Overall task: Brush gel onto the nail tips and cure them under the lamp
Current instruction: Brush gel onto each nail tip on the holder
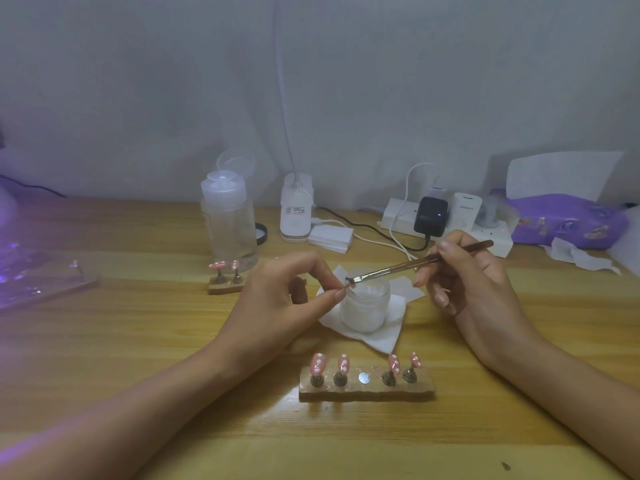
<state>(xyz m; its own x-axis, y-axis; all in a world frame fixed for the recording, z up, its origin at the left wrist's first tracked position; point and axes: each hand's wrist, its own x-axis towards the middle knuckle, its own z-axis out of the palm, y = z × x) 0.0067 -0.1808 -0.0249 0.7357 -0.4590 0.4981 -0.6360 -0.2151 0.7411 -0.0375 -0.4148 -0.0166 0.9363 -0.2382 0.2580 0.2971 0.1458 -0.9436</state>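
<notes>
— Where are your nail tips?
— Four pink, white-dotted nail tips (318,363) stand on pegs in the wooden holder (367,393), lower centre. Two more are on a smaller holder (225,288), left of centre.
— Your brush?
— The brush (398,266) is slanted, with its bristles at the open gel jar (365,310) rim, mid-frame.

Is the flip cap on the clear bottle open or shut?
Open: the clear bottle's round flip cap stands raised behind its top.

A plain, pale grey-white wall (138,81) rises behind a light wooden table (138,341) with streaky yellow-brown grain. Soft violet light (10,258) washes over the table's far left edge.
</notes>
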